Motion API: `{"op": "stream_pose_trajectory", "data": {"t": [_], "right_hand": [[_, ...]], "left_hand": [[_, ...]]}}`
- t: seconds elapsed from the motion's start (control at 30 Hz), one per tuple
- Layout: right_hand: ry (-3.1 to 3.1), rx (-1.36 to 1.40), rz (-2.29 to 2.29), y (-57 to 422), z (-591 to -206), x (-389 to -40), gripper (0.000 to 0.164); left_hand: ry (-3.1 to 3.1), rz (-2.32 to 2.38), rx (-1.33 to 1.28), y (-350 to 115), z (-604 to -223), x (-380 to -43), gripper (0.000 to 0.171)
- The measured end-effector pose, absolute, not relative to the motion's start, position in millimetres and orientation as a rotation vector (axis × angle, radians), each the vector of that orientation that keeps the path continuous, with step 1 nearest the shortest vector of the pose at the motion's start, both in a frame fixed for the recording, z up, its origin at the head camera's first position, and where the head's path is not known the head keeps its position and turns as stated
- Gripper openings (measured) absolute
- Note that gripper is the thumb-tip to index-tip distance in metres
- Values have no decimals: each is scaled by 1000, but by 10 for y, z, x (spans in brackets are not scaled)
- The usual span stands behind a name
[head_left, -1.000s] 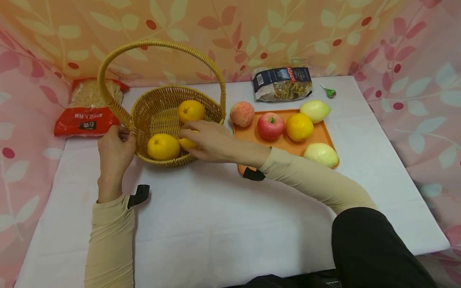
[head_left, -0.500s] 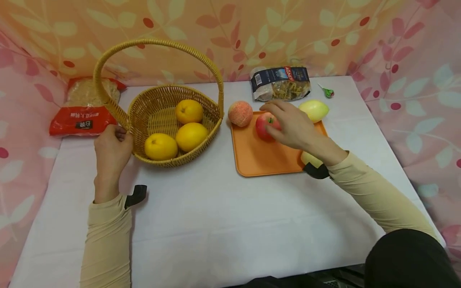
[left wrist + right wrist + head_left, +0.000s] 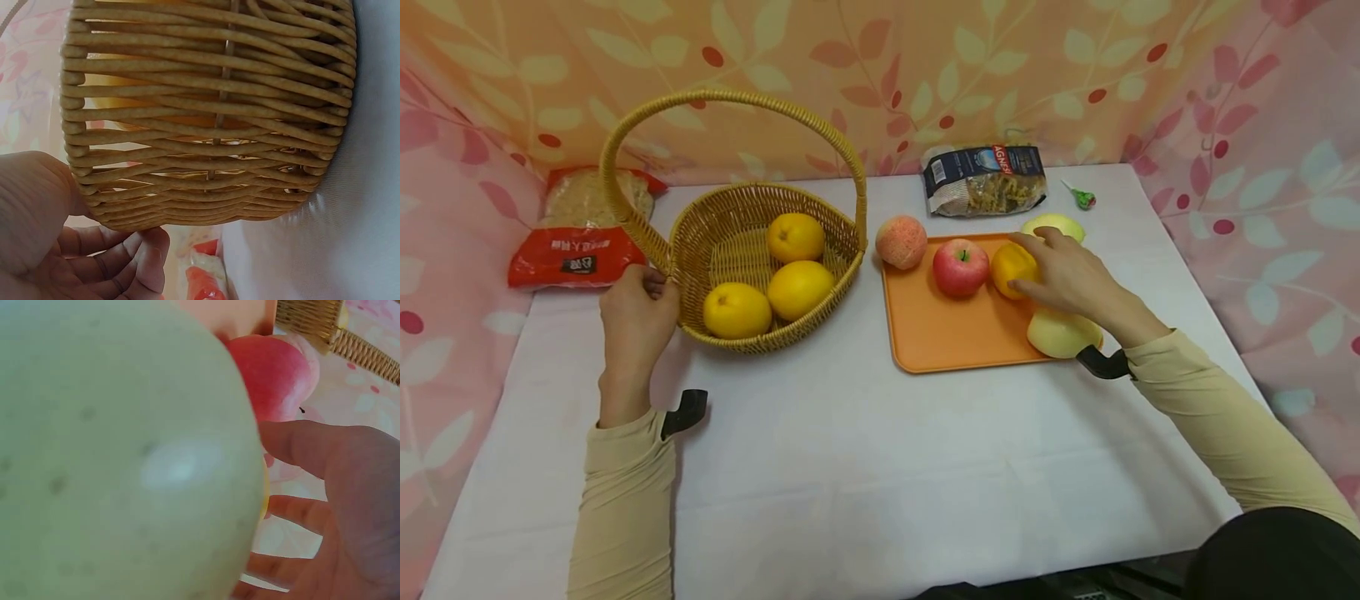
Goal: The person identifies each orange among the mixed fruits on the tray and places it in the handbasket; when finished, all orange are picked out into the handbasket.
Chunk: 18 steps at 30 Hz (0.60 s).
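Observation:
My left hand [image 3: 638, 321] pinches the left rim of the wicker basket [image 3: 711, 218], close to the foot of its arched handle. Several yellow fruits [image 3: 801, 289] lie inside it. On the orange tray [image 3: 951, 342], my right hand [image 3: 1078, 283] reaches over an orange [image 3: 1013, 268], its thumb and fingers spread on either side. The hand hides the fruit's right part. A red apple [image 3: 961, 268] sits just left of it. A pale green oval fruit [image 3: 1060, 333] lies below the hand and fills much of the right wrist view; another pale green fruit [image 3: 1060, 223] is behind.
A peach [image 3: 901, 242] lies at the tray's upper left corner. A pasta bag [image 3: 985, 181] and a lollipop [image 3: 1082, 198] stand along the back. Left of the basket is a red noodle bag [image 3: 576, 250]. Patterned cloth walls bound the white table [image 3: 850, 467].
My right hand has left the basket and a yellow fruit there, passed over the apple, and moved right to the orange. The left hand has stayed at the basket rim.

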State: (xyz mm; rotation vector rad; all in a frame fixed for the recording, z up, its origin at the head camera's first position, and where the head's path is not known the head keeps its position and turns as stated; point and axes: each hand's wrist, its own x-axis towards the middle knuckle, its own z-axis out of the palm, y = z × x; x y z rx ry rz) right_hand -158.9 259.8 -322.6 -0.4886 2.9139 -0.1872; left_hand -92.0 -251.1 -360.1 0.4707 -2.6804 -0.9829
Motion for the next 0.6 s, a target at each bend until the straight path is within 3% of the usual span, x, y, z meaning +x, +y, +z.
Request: {"op": "stream_pose_trajectory", "data": {"t": [0.6], "right_hand": [[2849, -475, -175, 2561, -3301, -1616, 71]], "left_hand": [[-2663, -979, 452, -2501, -3603, -909, 33]]}}
